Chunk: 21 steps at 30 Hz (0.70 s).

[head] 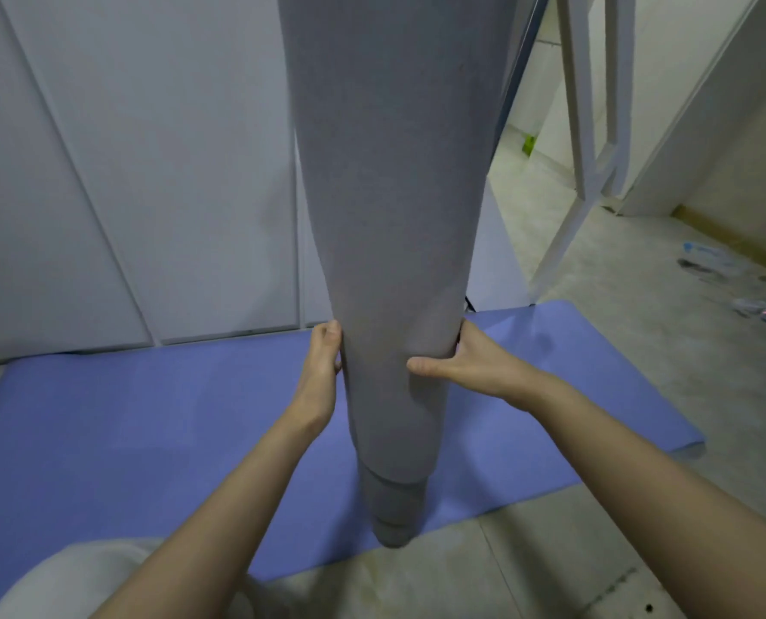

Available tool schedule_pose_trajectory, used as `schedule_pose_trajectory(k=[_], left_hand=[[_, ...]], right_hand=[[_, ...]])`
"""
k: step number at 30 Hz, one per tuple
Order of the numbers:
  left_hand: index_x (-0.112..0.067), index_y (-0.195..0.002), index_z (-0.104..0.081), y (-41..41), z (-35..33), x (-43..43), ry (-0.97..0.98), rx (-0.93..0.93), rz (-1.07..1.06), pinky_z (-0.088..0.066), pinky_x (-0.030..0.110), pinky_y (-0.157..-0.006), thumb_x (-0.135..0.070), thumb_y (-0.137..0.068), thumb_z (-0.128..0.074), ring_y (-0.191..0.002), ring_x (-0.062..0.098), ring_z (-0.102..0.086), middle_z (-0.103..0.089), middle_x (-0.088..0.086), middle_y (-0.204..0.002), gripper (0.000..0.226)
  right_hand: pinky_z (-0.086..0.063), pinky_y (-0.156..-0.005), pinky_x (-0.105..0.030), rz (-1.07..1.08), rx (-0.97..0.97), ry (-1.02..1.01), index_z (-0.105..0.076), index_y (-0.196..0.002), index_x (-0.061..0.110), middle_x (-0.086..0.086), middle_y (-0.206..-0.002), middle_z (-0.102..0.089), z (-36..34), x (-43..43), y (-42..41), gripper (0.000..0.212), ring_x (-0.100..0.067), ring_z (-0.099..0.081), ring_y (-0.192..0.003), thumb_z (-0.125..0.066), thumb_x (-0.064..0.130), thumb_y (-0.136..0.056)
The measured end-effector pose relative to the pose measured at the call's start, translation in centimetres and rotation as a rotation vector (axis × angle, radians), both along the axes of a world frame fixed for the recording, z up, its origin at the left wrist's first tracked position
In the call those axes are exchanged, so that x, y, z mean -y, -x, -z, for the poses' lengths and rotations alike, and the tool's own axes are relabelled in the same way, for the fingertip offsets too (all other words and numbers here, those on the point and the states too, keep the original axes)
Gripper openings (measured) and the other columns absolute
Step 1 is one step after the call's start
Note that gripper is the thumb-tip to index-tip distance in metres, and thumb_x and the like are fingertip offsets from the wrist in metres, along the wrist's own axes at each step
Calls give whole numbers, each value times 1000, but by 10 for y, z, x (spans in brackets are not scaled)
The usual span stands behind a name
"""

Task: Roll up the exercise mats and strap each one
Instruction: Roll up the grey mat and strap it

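Observation:
A grey rolled-up mat [390, 216] stands upright in the middle of the view, its lower end on the floor at the near edge of a blue mat [148, 417]. The roll's inner layers stick out a little at the bottom. My left hand [320, 377] grips the roll on its left side. My right hand [466, 359] grips it on the right, thumb across the front and fingers hidden behind. The blue mat lies flat and unrolled on the floor. No strap is in view.
A pale panelled wall [126, 172] runs along the far edge of the blue mat. A white frame [591, 127] stands at the right by a doorway. Plastic wrappers [729, 279] lie on the tiled floor at far right. My knee in light cloth [81, 578] shows bottom left.

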State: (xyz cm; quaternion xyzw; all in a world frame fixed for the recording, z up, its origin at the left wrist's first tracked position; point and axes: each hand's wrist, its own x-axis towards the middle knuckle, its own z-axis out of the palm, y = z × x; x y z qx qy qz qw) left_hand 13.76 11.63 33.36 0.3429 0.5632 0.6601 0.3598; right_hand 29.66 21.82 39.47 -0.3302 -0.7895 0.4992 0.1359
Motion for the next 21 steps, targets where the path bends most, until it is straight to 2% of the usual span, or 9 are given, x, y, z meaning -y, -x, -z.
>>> schedule_pose_trajectory(k=[3, 5, 9, 12, 14, 16, 18, 20, 21], left_hand=[[-31, -137, -37, 4, -9, 0, 25, -60, 42, -50, 31, -87, -51, -100, -21, -116, 1, -50, -48, -15, -131, 44], [-43, -127, -42, 5, -15, -1, 15, -107, 63, -49, 20, -75, -45, -102, -18, -107, -8, -52, -51, -23, -124, 35], [-21, -95, -55, 6, -25, -6, -68, -102, -48, -45, 28, -85, -38, -104, -26, -93, 3, -55, -56, 10, -108, 35], [-11, -108, -53, 5, -35, -9, -79, -44, 5, -48, 34, -84, -64, -91, -31, -91, 9, -59, -58, 14, -105, 60], [-23, -127, -48, 7, -44, -8, -50, -63, 59, -49, 38, -88, -83, -71, -31, -108, 16, -59, -58, 8, -124, 84], [-38, -136, -41, 9, -54, -7, -51, -112, 122, -49, 37, -91, -85, -68, -28, -116, 11, -56, -57, -6, -130, 84], [-45, -138, -36, 10, -61, -5, -39, -149, 160, -46, 39, -94, -84, -73, -26, -121, 5, -51, -52, -15, -134, 77], [-56, -129, -38, 9, -66, -2, -63, -179, 137, -40, 38, -100, -80, -81, -26, -125, -1, -43, -46, -22, -135, 55], [-58, -123, -39, 9, -67, -2, -73, -183, 121, -35, 35, -104, -77, -83, -28, -127, -4, -40, -44, -23, -135, 47]], right_hand=[[-45, -71, -3, 130, -123, -65, -39, -113, 26, 28, -106, -47, -7, 4, 1, 62, 15, -53, -93, -83, 18, -70], [-44, -78, -10, 203, -145, -120, -31, -129, 21, 25, -111, -45, -9, 7, -1, 86, 6, -51, -102, -86, 25, -63], [-43, -85, -19, 217, -80, -163, -31, -135, 19, 24, -112, -48, -14, 6, -12, 96, -1, -51, -108, -88, 33, -58], [-44, -83, -16, 182, -47, -172, -30, -135, 19, 24, -113, -47, -19, 5, -17, 95, 3, -51, -105, -88, 31, -60], [-44, -86, -16, 152, -19, -157, -32, -135, 21, 25, -113, -48, -24, 5, -20, 92, 4, -51, -106, -87, 31, -62], [-46, -81, -11, 129, 18, -148, -40, -128, 28, 27, -109, -51, -28, 1, -23, 78, 10, -54, -99, -86, 31, -65], [-49, -79, -12, 120, 75, -196, -50, -116, 30, 17, -110, -57, -34, -1, -23, 71, 8, -57, -96, -87, 44, -58], [-53, -86, -26, 135, 123, -257, -57, -114, 27, 4, -113, -60, -37, -2, -21, 88, -7, -60, -101, -86, 63, -40], [-53, -87, -30, 140, 105, -282, -57, -114, 24, 3, -111, -61, -38, -1, -21, 89, -10, -61, -101, -89, 58, -38]])
